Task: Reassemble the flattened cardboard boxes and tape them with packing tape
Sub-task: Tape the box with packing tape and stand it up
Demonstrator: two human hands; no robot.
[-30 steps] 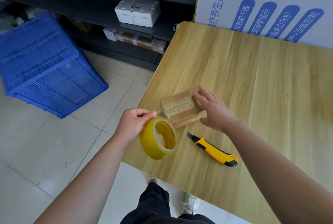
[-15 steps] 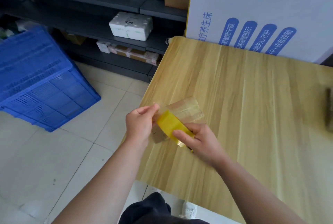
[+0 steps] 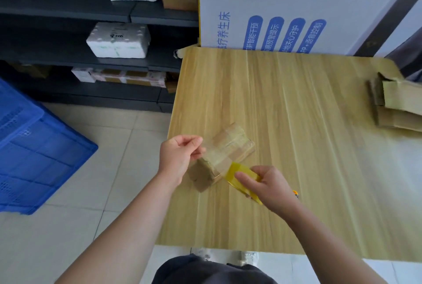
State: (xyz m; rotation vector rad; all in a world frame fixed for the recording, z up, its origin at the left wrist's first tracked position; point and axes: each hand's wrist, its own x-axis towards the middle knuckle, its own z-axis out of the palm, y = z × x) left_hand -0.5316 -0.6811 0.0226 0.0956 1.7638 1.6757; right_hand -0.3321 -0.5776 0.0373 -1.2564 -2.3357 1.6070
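1. Cardboard box (image 3: pixel 230 146): we see a small brown one, already wrapped in several bands of clear tape, lying aslant close to the left edge of the table (image 3: pixel 308 128), nearer the front corner than the back one. We cannot tell whether it rests fully on the wood.
2. Our left hand (image 3: pixel 178 158) is at the box's left side, thumb and fingers pinching the loose end of a clear tape strip (image 3: pixel 213 150) that runs across the top of the box.
3. Our right hand (image 3: pixel 270 189) grips the yellow packing tape roll (image 3: pixel 238 173), fingers curled round it, just beside the box's near end; the strip leads from the roll.
4. A yellow utility knife (image 3: pixel 295 193) shows only as a tip behind the right wrist.
5. Flattened cardboard boxes (image 3: pixel 398 106) are stacked at the table's right edge, well apart from the hands.
6. A large white carton with blue print (image 3: pixel 296 2) stands against the table's far edge.
7. On the tiled floor to the left is a blue plastic crate (image 3: pixel 34 146); behind it, dark shelving (image 3: pixel 68 11) carries a white foam box (image 3: pixel 118 40).
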